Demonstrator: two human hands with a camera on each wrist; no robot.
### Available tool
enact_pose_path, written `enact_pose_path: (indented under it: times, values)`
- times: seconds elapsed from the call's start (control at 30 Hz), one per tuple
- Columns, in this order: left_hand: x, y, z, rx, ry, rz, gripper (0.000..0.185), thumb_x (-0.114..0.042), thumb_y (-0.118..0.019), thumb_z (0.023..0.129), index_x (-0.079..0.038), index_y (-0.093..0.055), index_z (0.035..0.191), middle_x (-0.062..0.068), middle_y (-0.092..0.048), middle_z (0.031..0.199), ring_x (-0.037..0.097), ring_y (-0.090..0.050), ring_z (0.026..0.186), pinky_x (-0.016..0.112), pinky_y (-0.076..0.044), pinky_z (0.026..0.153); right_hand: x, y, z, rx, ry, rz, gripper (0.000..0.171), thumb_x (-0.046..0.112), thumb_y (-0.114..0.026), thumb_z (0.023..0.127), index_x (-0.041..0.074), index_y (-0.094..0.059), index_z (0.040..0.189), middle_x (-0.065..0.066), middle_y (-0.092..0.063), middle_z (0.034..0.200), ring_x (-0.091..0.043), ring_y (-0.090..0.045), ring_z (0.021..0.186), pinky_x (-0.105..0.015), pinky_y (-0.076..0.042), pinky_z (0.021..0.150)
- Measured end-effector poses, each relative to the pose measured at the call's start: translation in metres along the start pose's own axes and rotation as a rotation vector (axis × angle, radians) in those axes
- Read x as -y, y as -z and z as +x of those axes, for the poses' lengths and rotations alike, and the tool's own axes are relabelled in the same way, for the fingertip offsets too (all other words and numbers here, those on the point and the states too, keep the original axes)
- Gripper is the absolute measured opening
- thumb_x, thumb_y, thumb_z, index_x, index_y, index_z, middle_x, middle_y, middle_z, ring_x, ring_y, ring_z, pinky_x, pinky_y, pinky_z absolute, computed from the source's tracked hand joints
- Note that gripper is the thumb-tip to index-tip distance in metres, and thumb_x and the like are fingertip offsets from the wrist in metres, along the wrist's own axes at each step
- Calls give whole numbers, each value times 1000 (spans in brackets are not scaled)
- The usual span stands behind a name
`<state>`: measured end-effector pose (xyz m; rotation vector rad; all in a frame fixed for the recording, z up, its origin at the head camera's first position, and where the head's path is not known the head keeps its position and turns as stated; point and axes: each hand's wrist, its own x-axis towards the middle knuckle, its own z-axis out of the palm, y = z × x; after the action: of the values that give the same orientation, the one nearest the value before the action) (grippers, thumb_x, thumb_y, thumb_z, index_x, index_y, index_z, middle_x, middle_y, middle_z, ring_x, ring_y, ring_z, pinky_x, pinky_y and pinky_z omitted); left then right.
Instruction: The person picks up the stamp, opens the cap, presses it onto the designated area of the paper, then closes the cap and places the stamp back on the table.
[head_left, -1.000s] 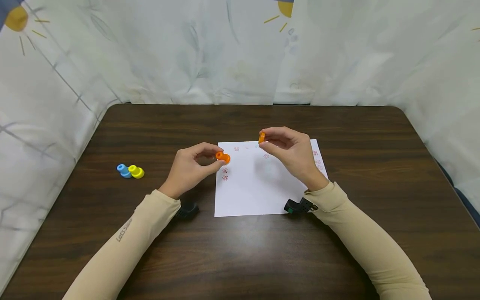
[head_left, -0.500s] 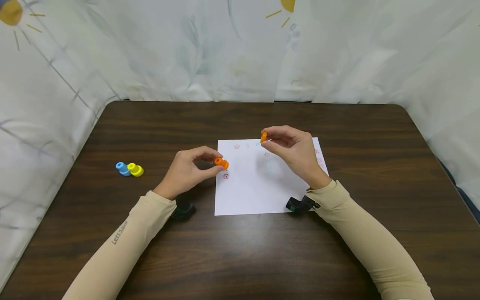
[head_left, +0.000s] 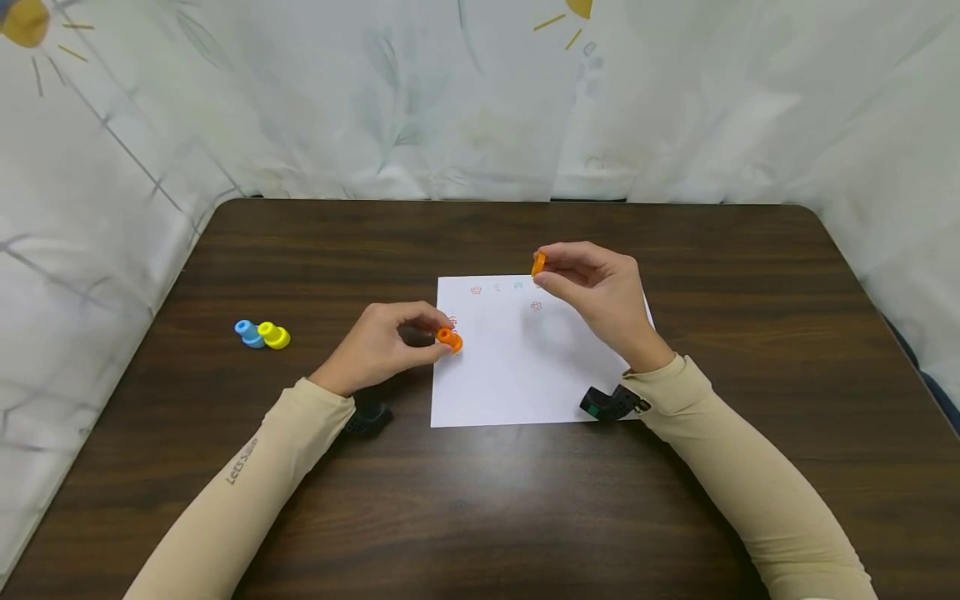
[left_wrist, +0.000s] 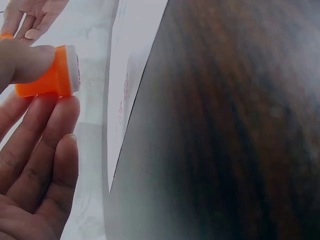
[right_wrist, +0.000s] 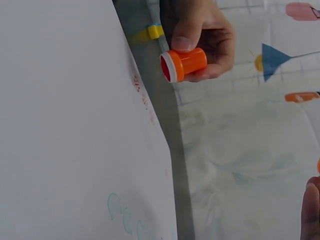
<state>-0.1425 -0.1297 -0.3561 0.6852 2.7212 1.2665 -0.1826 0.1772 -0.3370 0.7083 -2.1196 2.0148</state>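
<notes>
Behind dark table (head_left: 225, 500), draped sheets (head_left: 300, 100).

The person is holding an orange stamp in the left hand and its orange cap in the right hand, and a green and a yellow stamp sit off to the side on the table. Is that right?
Almost. The stamp beside the yellow stamp is blue, not green; the head view shows it. The rest holds: the left hand pinches the orange stamp, the right hand its orange cap, above the table.

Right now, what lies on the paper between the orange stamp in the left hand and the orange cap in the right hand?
In the head view, only white paper with one small red print lies between the orange stamp and the orange cap.
</notes>
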Motion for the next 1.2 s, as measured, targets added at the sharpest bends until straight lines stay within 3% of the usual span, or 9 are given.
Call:
enact_pose_path:
  times: [0.6, 1.2]
  values:
    - [0, -2, 0, 61, 11, 74, 25, -14, -86, 83, -19, -77, 105, -3, -79, 106, 12, -69, 92, 30, -59, 86, 3, 3, 1, -10, 7, -33, 33, 2, -82, 86, -3, -73, 118, 8, -77, 103, -12, -74, 92, -22, -63, 86]
    - [0, -2, -1, 111, 40, 64, 25, -16, -87, 82, -18, -77, 105, -5, -78, 105, 12, -70, 95, 35, -60, 89, 5, 3, 0, -6, 14, -30, 33, 3, -81, 87, -3, -73, 118, 8, -77, 104, -11, -75, 92, -22, -63, 86]
